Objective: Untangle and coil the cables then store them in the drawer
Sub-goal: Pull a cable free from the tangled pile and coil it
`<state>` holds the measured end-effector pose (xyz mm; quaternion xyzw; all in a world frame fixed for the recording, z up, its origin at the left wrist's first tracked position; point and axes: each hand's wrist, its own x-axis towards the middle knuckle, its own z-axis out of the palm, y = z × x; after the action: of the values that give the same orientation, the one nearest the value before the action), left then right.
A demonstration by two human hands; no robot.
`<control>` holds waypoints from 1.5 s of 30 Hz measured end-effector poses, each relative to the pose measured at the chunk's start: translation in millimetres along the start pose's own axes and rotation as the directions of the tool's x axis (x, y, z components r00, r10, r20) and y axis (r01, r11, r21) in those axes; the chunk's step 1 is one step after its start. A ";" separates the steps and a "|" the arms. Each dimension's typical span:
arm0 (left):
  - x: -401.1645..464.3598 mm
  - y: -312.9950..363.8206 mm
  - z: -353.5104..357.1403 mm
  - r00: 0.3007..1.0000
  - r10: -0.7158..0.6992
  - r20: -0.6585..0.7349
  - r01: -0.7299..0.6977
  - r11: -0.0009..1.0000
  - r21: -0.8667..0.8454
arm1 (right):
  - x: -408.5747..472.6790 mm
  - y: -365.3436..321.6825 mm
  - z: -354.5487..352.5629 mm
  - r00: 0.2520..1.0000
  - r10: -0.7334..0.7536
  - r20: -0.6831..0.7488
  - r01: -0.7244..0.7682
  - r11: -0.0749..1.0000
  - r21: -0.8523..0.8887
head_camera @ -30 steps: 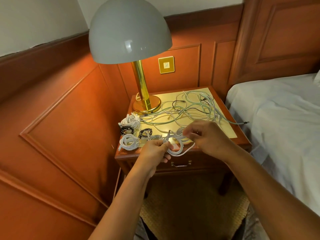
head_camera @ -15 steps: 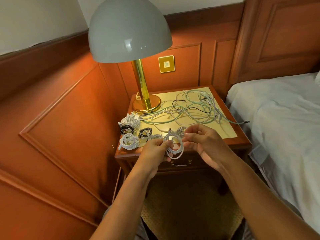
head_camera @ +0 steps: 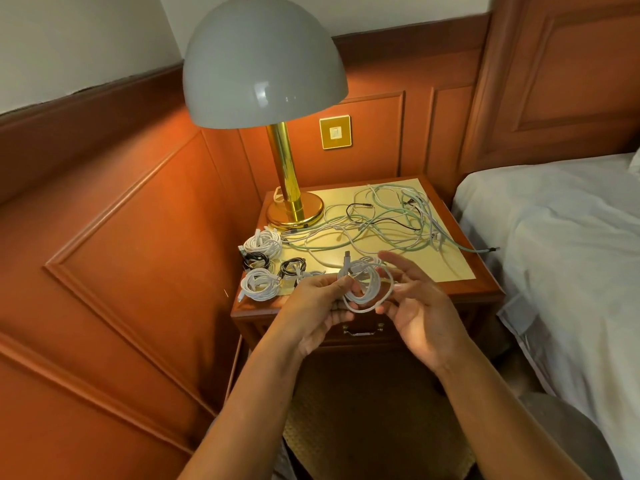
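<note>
Bed at right; wooden nightstand beside it, drawer closed. Lamp on far left corner. Tangled cables spread across the far top; coiled cables cluster near left. Left hand pinches a white coil over the near edge; right hand, fingers spread, touches its right side.

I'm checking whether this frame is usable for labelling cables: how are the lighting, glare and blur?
Head view: warm light from the lamp pools on the nightstand top, corners dimmer; a small glare spot on the shade; wide-angle bending of the wall panels; right hand fingers motion-blurred, while the white coil pinched by the left hand stays fairly sharp; the loose tangle is readable.
</note>
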<state>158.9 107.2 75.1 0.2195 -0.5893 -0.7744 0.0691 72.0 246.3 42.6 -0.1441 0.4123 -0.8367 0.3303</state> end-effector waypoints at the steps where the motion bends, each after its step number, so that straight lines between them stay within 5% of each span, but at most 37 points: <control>1: -0.2 0.2 0.4 1.000 0.008 -0.006 -0.008 1.000 0.028 | -2.4 -0.6 1.8 0.998 -0.065 -0.015 0.064 0.997 -0.042; 3: 0.0 -0.1 2.5 0.999 0.034 -0.037 -0.029 0.992 0.119 | -9.0 -0.3 7.9 0.976 -0.202 -0.080 0.168 0.935 -0.314; 5: 0.6 -2.1 5.7 0.994 0.067 -0.084 -0.046 0.972 0.232 | -13.4 2.4 15.3 0.944 -0.313 -0.104 0.190 0.774 -0.605; 9: 2.1 -6.9 9.9 0.973 0.195 -0.126 -0.090 0.817 0.570 | -17.6 2.4 26.5 0.880 -0.465 -0.095 0.110 0.396 -0.912; 13: 3.7 -5.9 8.6 0.966 0.206 -0.155 -0.060 0.765 0.641 | -23.2 -5.6 26.6 0.835 -0.551 -0.015 0.096 0.172 -0.980; 19: -0.6 -7.0 14.1 0.962 0.248 -0.117 -0.121 0.768 0.629 | -21.1 -2.2 35.3 0.882 -0.457 0.114 0.125 -0.005 -0.992; 21: -1.8 -5.8 13.7 0.966 0.236 -0.107 -0.138 0.816 0.561 | -17.8 -0.8 33.1 0.898 -0.430 0.091 0.140 0.083 -0.987; 23: -2.9 -3.6 10.0 0.975 0.195 -0.108 -0.129 0.888 0.441 | -17.3 -2.6 26.9 0.930 -0.364 -0.047 0.126 0.437 -0.891; 25: -3.9 -2.5 8.1 0.986 0.142 -0.086 -0.109 0.947 0.303 | -21.4 -4.1 25.0 0.962 -0.235 -0.138 0.113 0.805 -0.582; 27: -5.3 -3.3 10.4 0.994 0.098 -0.050 -0.089 0.983 0.158 | -24.1 -1.5 24.5 0.977 -0.172 -0.129 0.117 0.928 -0.353; 30: -6.0 -5.5 17.5 0.995 0.081 -0.053 -0.079 0.996 0.038 | -25.0 4.1 25.0 0.990 -0.134 -0.034 0.122 0.963 -0.242; 35: -4.3 -6.6 21.6 0.980 0.131 -0.148 -0.130 0.991 0.020 | -22.3 6.2 22.9 0.980 -0.186 -0.072 0.133 0.878 -0.460; 39: -0.6 -3.4 18.0 0.970 0.166 -0.178 -0.161 0.986 0.046 | -22.8 8.2 19.0 0.994 -0.108 -0.016 0.088 0.876 -0.474; 45: 8.7 3.9 -11.2 0.935 0.166 -0.313 -0.152 0.986 0.069 | -39.3 -7.9 -24.9 0.989 -0.090 -0.120 0.013 0.850 -0.527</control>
<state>155.3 93.0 74.2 0.2945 -0.6031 -0.7078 0.2205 85.0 291.0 34.7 -0.1805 0.6432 -0.7090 0.2260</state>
